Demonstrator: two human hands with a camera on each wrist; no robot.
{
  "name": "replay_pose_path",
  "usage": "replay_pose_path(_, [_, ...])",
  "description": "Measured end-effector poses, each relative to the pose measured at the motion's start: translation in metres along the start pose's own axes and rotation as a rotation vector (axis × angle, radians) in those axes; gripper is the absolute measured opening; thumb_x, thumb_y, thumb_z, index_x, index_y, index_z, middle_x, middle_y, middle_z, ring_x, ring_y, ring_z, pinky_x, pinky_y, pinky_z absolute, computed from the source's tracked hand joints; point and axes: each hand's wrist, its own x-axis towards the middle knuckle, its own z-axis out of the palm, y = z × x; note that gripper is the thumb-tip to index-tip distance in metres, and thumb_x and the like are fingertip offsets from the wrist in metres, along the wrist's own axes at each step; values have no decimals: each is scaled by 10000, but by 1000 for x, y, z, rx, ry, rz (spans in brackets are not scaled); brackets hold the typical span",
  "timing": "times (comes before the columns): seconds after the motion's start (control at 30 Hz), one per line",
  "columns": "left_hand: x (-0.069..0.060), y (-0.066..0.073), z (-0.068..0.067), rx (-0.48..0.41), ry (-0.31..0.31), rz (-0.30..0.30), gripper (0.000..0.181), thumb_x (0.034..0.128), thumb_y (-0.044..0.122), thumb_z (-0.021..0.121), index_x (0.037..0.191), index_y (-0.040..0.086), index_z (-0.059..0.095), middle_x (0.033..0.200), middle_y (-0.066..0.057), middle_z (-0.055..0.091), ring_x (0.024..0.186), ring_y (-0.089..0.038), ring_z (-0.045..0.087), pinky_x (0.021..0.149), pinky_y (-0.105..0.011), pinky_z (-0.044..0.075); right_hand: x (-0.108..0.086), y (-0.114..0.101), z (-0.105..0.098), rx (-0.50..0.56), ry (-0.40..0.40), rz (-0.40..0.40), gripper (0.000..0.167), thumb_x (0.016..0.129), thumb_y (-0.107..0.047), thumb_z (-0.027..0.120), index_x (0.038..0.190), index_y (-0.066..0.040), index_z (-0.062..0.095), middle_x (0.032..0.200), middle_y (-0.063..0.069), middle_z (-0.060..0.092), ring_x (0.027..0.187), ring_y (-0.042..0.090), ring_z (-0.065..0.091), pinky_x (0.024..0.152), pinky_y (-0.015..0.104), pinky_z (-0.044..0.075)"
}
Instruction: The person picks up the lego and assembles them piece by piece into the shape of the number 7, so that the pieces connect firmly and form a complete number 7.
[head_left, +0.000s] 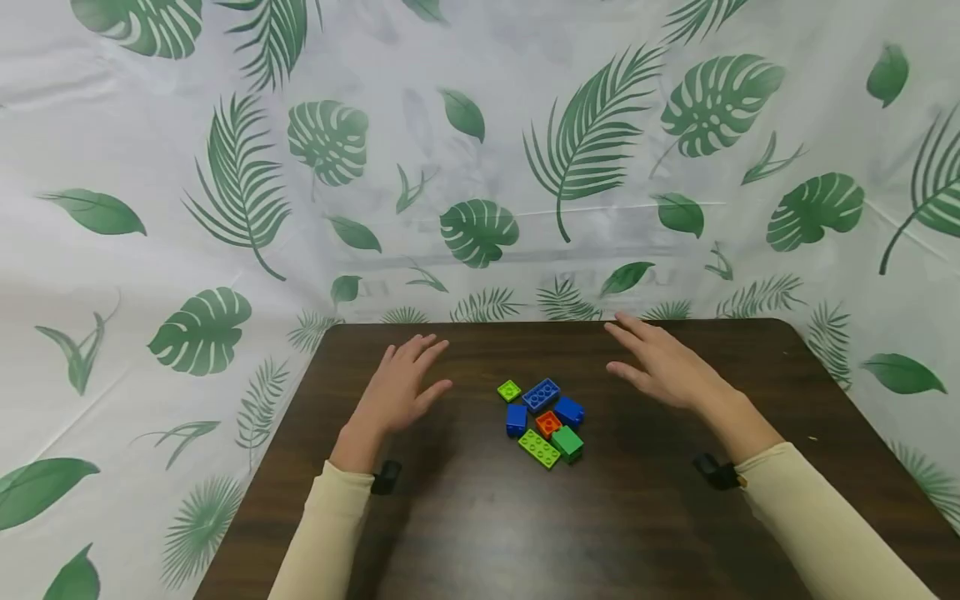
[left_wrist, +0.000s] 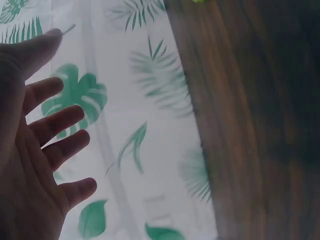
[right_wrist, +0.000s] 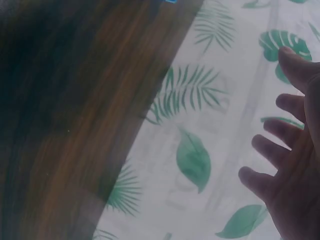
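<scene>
Several toy building bricks lie in a loose cluster at the middle of the table. A small lime plate (head_left: pixel 509 391) sits farthest back, beside a long blue brick (head_left: pixel 542 395). Two more blue bricks, one at the left (head_left: pixel 517 420) and one at the right (head_left: pixel 569 411), flank an orange brick (head_left: pixel 548 425). In front are a long lime brick (head_left: pixel 539 448) and a green brick (head_left: pixel 567 444). My left hand (head_left: pixel 401 385) hovers left of the cluster, fingers spread, holding nothing. To the right, my right hand (head_left: pixel 663 362) is likewise raised with fingers extended and touches no brick.
The dark wooden table (head_left: pixel 480 533) has its far edge against a white leaf-patterned sheet (head_left: pixel 420 167), which also hangs at both sides. Each wrist carries a black band with a small device, the left one (head_left: pixel 386 477) and the right one (head_left: pixel 716 472).
</scene>
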Motion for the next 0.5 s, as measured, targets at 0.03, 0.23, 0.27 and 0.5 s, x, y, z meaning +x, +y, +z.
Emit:
replay_pose_path(0.03, [0,2,4,-29,7,16,603,964,413,610,1473,136,446,1469,-136,446,1370,-325,382,1105,-606,239,0,-1,1,5,-3,3,721,988,-457,548,1556,-109,272,1605,160,191,1413,436,249,1091,611,249])
replay_pose_path(0.23, [0,29,46,-210,-53,89,540,952,356,648,1434,159,502,1416,-60,506,1290,-245,478,1074,-470,366,-3,-14,10,54,-25,23,605,979,-457,568,1461,-104,468,1450,155,459,1292,372,465,1019,584,381])
replay_pose_path(0.27, [0,33,54,-227,-75,90,535,952,354,649,1433,170,505,1425,-47,500,1299,-234,472,1075,-461,368,-4,-17,14,61,-33,16,553,979,-437,577,1417,-103,523,1387,141,523,1235,352,521,991,570,415])
replay_pose_path(0.5, [0,51,93,-293,-185,72,502,958,317,643,1426,177,527,1468,-99,460,1336,-263,436,1078,-486,361,-5,-39,56,99,-111,-29,267,956,-300,650,1146,-126,723,1069,-5,702,970,201,656,862,457,526])
